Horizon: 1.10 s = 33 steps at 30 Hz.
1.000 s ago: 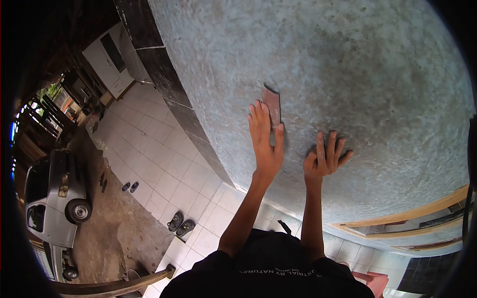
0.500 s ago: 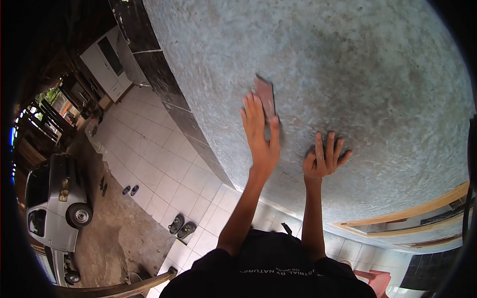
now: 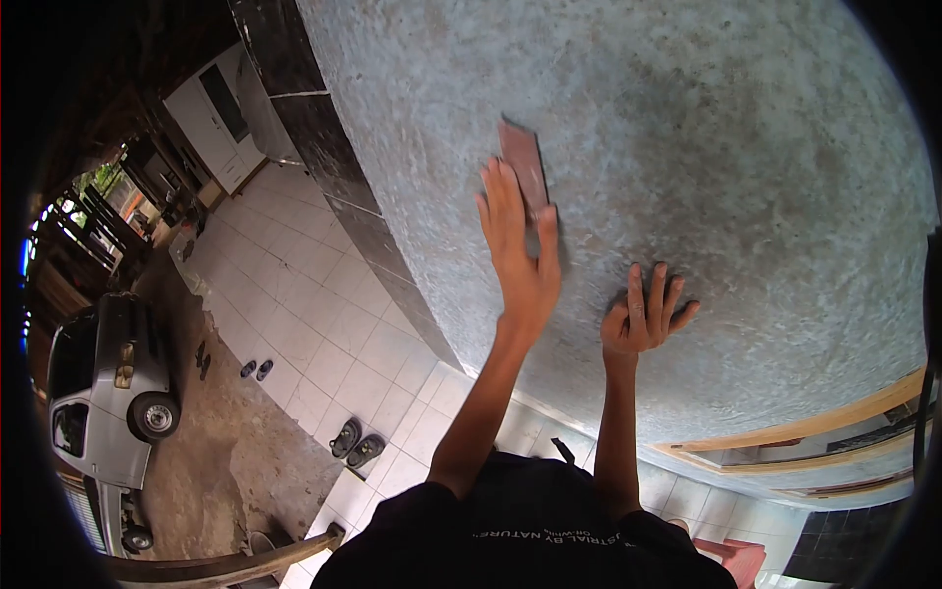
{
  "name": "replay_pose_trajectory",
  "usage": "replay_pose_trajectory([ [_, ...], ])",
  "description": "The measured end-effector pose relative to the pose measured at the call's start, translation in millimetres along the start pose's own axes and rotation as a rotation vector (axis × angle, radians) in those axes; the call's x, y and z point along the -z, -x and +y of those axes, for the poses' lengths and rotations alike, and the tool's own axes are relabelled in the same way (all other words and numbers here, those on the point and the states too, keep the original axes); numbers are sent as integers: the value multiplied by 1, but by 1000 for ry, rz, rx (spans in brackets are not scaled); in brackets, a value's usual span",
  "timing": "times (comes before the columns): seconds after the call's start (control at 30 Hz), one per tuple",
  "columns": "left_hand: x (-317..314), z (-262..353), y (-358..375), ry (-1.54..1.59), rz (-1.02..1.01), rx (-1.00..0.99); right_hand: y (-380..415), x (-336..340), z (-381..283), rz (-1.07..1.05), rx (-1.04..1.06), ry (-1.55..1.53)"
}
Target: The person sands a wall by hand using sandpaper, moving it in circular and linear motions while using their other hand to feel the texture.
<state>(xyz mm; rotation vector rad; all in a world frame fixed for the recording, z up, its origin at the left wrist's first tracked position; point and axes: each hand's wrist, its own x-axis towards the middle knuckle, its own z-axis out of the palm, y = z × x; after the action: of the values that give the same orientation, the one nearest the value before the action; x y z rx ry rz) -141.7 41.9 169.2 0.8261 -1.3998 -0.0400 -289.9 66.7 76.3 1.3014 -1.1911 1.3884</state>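
A reddish-brown strip of sandpaper [image 3: 524, 162] lies flat against the grey-blue plastered wall [image 3: 765, 187]. My left hand [image 3: 520, 260] presses it there, the fingers along its left edge and the thumb at its lower right corner. Part of the strip is hidden beneath that hand. Lower and to the right, my right hand [image 3: 644, 316] rests on the wall with fingers spread and nothing in it.
Dark tiles [image 3: 339, 167] border the wall on the left. Below are pale floor tiles [image 3: 304, 285], two dark sandals [image 3: 357, 444] and a wooden rail [image 3: 226, 566]. A silver car [image 3: 103, 393] stands at left. Wood-framed openings [image 3: 814, 442] and a red stool [image 3: 734, 558] are at lower right.
My left hand has slid a short way up the wall together with the sandpaper. My right hand stays almost in the same place.
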Motion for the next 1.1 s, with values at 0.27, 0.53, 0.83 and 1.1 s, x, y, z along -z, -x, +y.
replay_pose_trajectory([
  [0.27,-4,-26,60,-10,-4,1,1,1,1,0,-1,-3],
  [0.53,26,-27,-5,-31,-11,63,-1,0,2,0,43,4],
  [0.83,17,-60,67,-4,-5,171,0,0,3,-3,14,1],
  [1.1,23,-80,74,44,55,222,-3,1,1,-2,6,-21],
])
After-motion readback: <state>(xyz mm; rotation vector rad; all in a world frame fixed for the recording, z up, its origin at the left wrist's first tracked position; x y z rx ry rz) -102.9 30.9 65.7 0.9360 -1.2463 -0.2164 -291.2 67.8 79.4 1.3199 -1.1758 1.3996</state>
